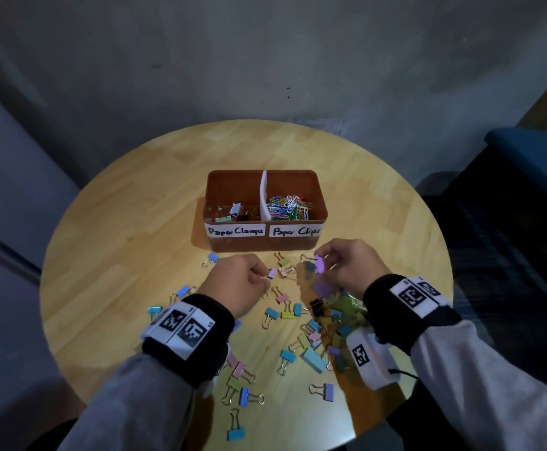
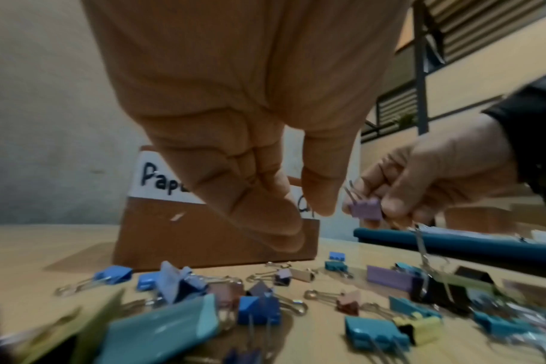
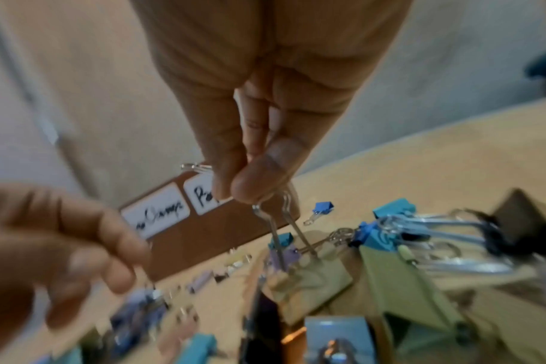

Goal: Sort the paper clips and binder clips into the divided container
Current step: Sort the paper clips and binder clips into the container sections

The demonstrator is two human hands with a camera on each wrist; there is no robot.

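Note:
A brown divided container (image 1: 265,245) stands mid-table, labelled "Paper Clamps" on the left and "Paper Clips" on the right. The left compartment holds a few binder clips (image 1: 234,212). Several coloured paper clips (image 1: 290,208) fill the right one. My right hand (image 1: 326,263) pinches a purple binder clip (image 1: 319,264) (image 2: 366,209) just in front of the container. In the right wrist view, wire handles (image 3: 278,221) run down from its thumb and finger to clips in the pile. My left hand (image 1: 262,279) hovers with curled fingers over two small pink clips (image 1: 277,273). I see nothing between its fingertips (image 2: 284,221).
Several pastel binder clips (image 1: 278,315) lie scattered on the round wooden table (image 1: 135,222) between the container and the near edge. A dense pile (image 1: 340,310) sits under my right wrist. A blue seat (image 1: 532,157) stands right of the table, and a grey wall rises behind it.

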